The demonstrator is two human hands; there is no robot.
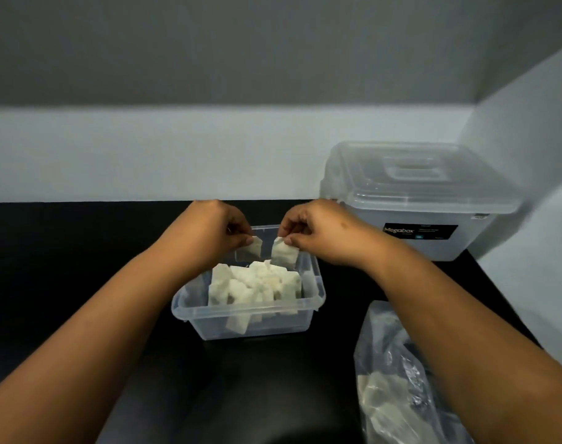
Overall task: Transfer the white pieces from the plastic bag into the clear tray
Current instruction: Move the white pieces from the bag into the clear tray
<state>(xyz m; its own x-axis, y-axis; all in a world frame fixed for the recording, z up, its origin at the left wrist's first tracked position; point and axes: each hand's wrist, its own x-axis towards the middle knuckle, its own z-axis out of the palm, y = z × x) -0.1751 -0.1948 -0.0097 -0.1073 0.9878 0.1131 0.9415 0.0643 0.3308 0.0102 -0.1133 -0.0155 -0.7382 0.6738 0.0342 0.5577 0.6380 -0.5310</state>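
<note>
Plastic bag [398,379] near; hands pinching pieces.

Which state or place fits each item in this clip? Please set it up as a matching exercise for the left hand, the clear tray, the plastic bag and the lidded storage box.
Things:
1. left hand
2. clear tray
3. plastic bag
4. lidded storage box

States or places:
A. at the back right, against the wall
B. partly filled with white pieces
C. lying at the near right, some pieces inside
D. pinching a white piece above the tray

Pairs: 1-D, 2-B, 3-C, 4-A
</note>
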